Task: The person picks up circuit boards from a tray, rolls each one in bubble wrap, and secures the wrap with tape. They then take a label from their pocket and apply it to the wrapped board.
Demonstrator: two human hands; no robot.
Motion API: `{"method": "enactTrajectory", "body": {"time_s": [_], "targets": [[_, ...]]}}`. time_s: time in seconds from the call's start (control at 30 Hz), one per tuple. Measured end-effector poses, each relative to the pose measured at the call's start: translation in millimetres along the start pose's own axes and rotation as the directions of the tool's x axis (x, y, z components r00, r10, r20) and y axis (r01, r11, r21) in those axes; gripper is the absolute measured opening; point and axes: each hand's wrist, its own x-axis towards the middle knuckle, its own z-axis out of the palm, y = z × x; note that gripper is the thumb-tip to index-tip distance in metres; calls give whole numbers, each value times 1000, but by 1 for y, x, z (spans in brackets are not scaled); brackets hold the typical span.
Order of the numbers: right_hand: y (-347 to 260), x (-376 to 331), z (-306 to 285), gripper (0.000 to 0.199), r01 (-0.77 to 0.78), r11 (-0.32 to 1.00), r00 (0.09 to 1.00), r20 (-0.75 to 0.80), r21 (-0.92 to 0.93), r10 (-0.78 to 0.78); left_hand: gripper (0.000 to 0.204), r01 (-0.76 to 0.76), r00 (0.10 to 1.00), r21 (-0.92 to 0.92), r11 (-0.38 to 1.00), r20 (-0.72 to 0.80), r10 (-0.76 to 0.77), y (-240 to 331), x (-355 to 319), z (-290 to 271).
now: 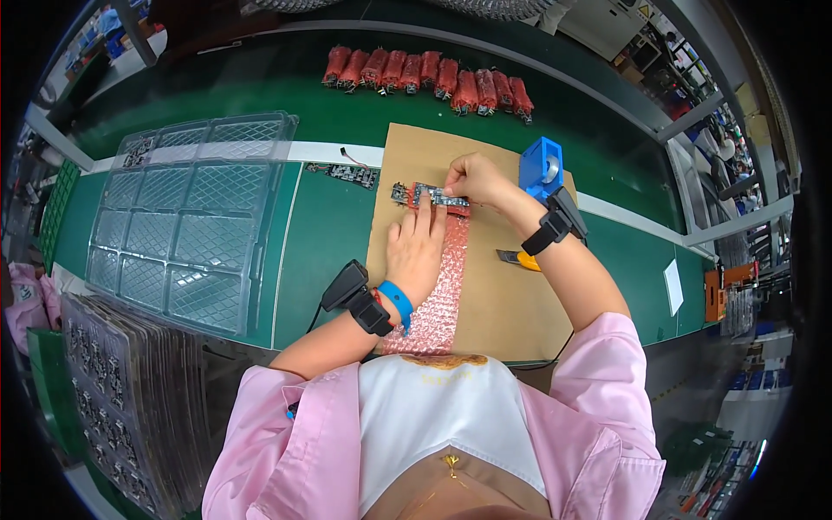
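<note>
A stack of circuit boards (431, 196) with red bubble wrap showing at its edges lies at the top of a red bubble-wrap strip (438, 299). My left hand (416, 251) reaches up over the strip, its fingers stretched apart and two fingertips resting on the boards. At the right end of the stack, my right hand (477, 180) is closed in a pinch right over the top board. What sits between its fingertips is hidden. Both strip and boards lie on a brown cardboard sheet (511, 312).
A blue tape dispenser (542, 166) and a yellow cutter (525, 260) are to the right. Loose circuit boards (351, 175) and clear plastic trays (186, 227) lie left. Several red-wrapped bundles (431, 69) line the far side. Stacked trays (130, 399) stand at lower left.
</note>
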Motion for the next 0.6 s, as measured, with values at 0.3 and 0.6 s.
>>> {"method": "enactTrajectory", "body": {"time_s": [0.3,0.6], "targets": [[31,9,-8,23,64,989,962,255,137,-98,49,-34,999,56,998,27,33,-1,1,4],[16,-4,-1,31,77,994,952,302,-79,-49,44,5,993,-370,929,110,39,-32,0,-5]]}}
